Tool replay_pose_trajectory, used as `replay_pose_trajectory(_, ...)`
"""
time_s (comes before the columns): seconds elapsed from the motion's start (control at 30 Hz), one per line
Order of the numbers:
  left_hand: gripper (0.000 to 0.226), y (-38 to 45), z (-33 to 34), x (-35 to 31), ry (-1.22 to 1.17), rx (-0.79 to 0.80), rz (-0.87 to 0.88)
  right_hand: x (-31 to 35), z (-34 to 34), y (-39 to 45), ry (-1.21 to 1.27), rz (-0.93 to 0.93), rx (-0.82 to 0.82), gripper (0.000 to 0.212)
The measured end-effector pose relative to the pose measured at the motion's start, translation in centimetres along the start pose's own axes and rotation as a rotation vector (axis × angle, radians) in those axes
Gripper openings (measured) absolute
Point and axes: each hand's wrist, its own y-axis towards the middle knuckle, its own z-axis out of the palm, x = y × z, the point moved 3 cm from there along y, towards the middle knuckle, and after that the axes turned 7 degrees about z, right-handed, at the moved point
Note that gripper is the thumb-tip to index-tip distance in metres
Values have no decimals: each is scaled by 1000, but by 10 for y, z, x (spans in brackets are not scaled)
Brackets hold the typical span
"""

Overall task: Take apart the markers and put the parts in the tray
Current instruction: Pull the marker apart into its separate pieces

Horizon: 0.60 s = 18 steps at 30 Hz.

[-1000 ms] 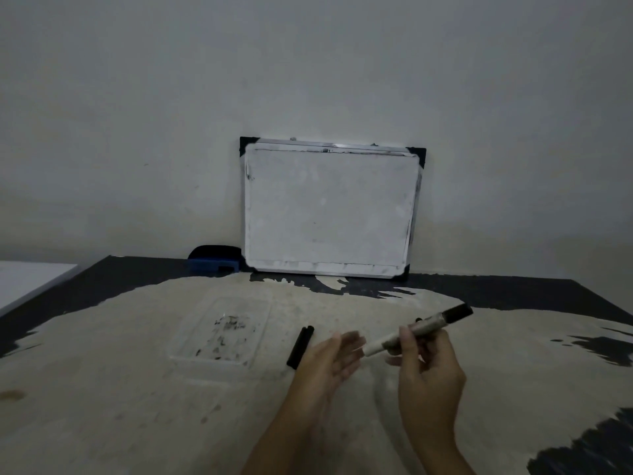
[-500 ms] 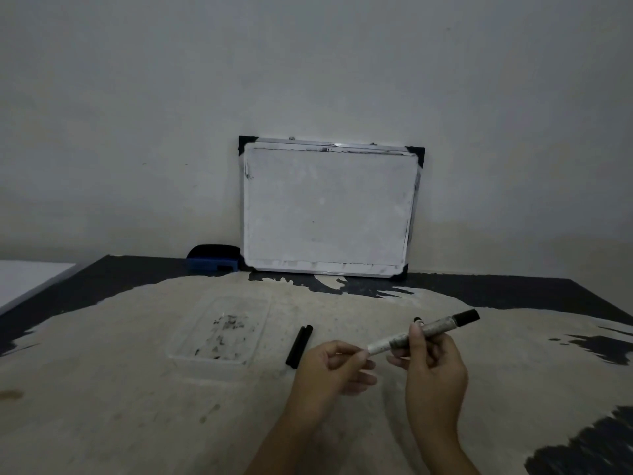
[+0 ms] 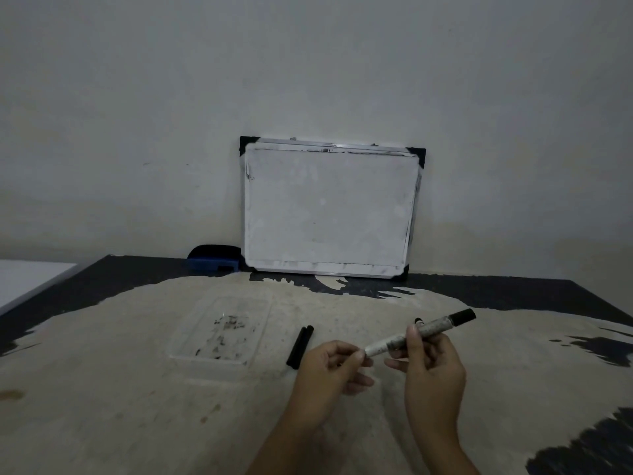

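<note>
My right hand (image 3: 432, 366) grips a white marker (image 3: 430, 331) around its middle; the marker slants up to the right and ends in a black tip or cap. My left hand (image 3: 330, 370) pinches the marker's lower left end between thumb and fingers. Left of my hands, a black stick-like marker part (image 3: 300, 346) lies on the table. A clear plastic tray (image 3: 224, 332) with dark ink smudges on its floor sits further left, with no parts visible in it.
A small whiteboard (image 3: 329, 209) leans on the wall at the back of the table. A blue and black eraser (image 3: 213, 259) lies beside its left corner. The tabletop (image 3: 102, 389) is worn, with black patches at the edges.
My left hand went from open beside the marker to pinching its lower end. My right hand and the marker shifted slightly right.
</note>
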Motion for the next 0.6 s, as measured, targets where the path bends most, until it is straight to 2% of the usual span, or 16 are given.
replay_pose_trajectory(0.47,9,1,-2,0,33,-2,3,-3,2,1,-28,-17,14,14)
replay_pose_trajectory(0.6,12,2,-4,-1,56,-62,4,6,0,-4,-134,-220,-17,10)
